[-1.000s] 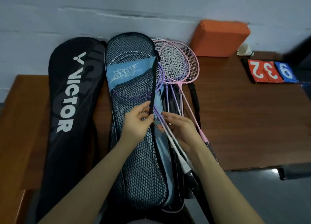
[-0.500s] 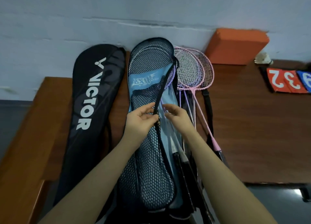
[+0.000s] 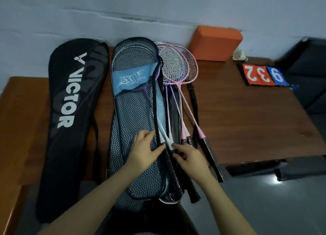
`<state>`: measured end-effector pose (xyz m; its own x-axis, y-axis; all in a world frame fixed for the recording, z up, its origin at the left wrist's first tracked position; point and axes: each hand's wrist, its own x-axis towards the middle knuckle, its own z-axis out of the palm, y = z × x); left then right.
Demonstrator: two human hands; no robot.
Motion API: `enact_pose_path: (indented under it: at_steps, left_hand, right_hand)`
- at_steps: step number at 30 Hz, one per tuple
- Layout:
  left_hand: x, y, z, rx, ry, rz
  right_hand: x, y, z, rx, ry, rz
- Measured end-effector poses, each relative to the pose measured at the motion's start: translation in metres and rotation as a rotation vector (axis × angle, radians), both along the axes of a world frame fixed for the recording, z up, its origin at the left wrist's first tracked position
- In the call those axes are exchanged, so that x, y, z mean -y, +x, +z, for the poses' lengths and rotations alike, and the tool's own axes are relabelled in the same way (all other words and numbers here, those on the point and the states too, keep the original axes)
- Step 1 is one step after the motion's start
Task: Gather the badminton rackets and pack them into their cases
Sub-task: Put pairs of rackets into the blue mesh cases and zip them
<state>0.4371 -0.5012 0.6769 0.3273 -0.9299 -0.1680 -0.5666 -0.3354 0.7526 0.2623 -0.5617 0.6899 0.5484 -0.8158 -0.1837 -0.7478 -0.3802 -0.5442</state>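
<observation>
Mesh case (image 3: pixel 135 129) lies mid-bench with purple rackets (image 3: pixel 173 104) half inside; the left hand (image 3: pixel 146 151), fingers straight, presses its edge, and the right hand (image 3: pixel 189 156) pinches a racket's handle. Packing is under way: next, that racket should slide toward 12 o'clock, while the pink rackets (image 3: pixel 185 67) at 1 o'clock wait.

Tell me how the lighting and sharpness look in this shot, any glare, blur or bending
Head view: dim, bluish light overall; one bright glare spot on the dark floor at lower right; the dark chair at the right edge is smeared by blur; wide-angle bending curves the table edges; the mesh case and both hands stay fairly sharp.
</observation>
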Motion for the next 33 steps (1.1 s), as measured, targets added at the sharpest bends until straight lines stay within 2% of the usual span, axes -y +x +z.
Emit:
enact_pose_path:
  at_steps: [7, 11, 16, 18, 22, 26, 28, 30, 33]
  left_hand:
    - [-0.042, -0.055, -0.014, -0.046, -0.061, 0.052]
    - [-0.05, -0.081, -0.023, 0.02, -0.067, 0.147]
    - [-0.042, -0.091, -0.017, -0.19, -0.044, 0.356]
    - [-0.041, -0.092, -0.015, -0.218, -0.058, 0.38]
    - [-0.04, -0.091, -0.012, -0.158, -0.075, 0.355]
    - [-0.049, -0.075, -0.001, -0.059, -0.166, 0.276]
    - [-0.06, -0.064, 0.002, -0.073, -0.184, 0.224]
    - [-0.07, -0.055, 0.001, -0.126, -0.17, 0.159]
    - [-0.078, -0.051, -0.008, -0.006, -0.093, 0.003]
  right_hand:
    - [-0.005, -0.023, -0.002, 0.064, 0.138, -0.003]
    - [-0.008, -0.031, -0.009, 0.152, 0.213, 0.028]
    - [-0.021, -0.039, -0.013, 0.229, 0.245, -0.041]
    - [-0.022, -0.041, -0.011, 0.287, 0.337, -0.103]
    - [-0.016, -0.046, -0.007, 0.452, 0.587, -0.212]
    - [-0.018, -0.041, -0.004, 0.366, 0.498, -0.184]
    - [-0.023, -0.035, -0.004, 0.318, 0.52, -0.192]
    - [-0.029, -0.026, -0.004, 0.239, 0.528, -0.155]
    - [-0.041, -0.011, -0.009, 0.093, 0.397, -0.109]
